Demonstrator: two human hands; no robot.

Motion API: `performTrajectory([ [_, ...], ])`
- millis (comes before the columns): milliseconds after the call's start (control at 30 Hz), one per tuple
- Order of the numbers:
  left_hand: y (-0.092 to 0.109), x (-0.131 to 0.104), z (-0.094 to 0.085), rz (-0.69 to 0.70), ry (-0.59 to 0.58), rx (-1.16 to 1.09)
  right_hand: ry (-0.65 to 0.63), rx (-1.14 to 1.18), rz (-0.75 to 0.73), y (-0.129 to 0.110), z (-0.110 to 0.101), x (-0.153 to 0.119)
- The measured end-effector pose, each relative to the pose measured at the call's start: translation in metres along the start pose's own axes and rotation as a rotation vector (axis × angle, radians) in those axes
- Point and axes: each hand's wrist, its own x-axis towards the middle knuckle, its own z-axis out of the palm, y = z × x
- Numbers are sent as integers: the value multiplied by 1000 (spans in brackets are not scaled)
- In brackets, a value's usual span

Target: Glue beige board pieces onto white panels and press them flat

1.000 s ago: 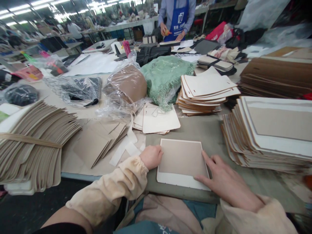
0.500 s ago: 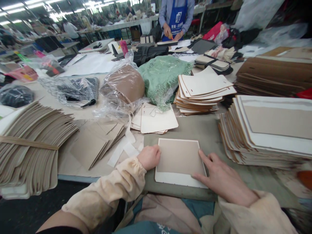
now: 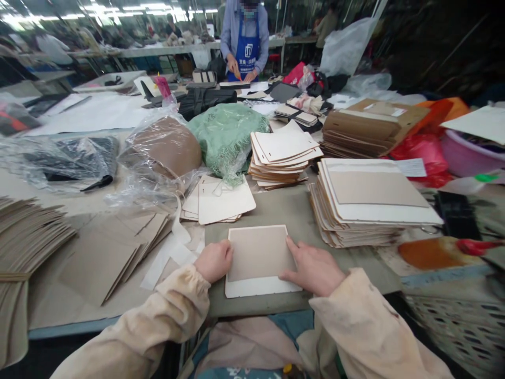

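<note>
A white panel (image 3: 256, 290) lies flat in front of me, with a smaller beige board (image 3: 258, 252) on top of it. A white strip shows along the near side and thin white margins on other sides. My left hand (image 3: 215, 260) has its fingers curled closed at the panel's left edge. On the right side, my right hand (image 3: 313, 267) rests with thumb and forefinger spread, the forefinger at the upper right edge and the thumb on the white strip. Its other fingers are partly hidden. Underneath is a grey-green mat (image 3: 272, 208).
A stack of white panels (image 3: 382, 210) stands to the right, near a bottle of amber liquid (image 3: 428, 253). Loose beige boards (image 3: 106, 263) and a banded stack (image 3: 27, 237) lie left. Beyond are white pieces (image 3: 226, 199) and a green fringed cloth (image 3: 229, 134). A co-worker (image 3: 246, 42) stands across.
My view has turned to the right, so the bottle and a purple basin now show. Both hands stay at the panel's sides; my right hand sits slightly closer in over its edge.
</note>
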Motion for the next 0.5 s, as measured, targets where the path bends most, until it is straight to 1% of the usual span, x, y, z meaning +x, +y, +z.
performTrajectory([
  [100, 0, 0, 0, -9, 8, 11, -13, 37, -39, 10, -1, 3],
  [200, 0, -1, 1, -15, 16, 17, -44, 157, -132, 32, 3, 5],
  [233, -1, -1, 1, -16, 18, 16, -14, 196, -135, 38, 5, 4],
  [267, -1, -1, 2, -16, 19, 15, 58, 219, -116, 42, 8, 3],
  [300, -1, -2, 2, -14, 19, 14, 163, 222, -78, 43, 11, 2],
  [367, 0, -2, 2, -13, 18, 12, 391, 185, -31, 34, 18, 0],
  [400, 1, -3, 1, -14, 18, 11, 465, 164, -52, 26, 22, -1],
  [433, 2, -3, 0, -16, 18, 12, 486, 146, -103, 16, 27, 0],
  [500, 4, -4, -1, -26, 22, 14, 455, 120, -193, -3, 39, 3],
])
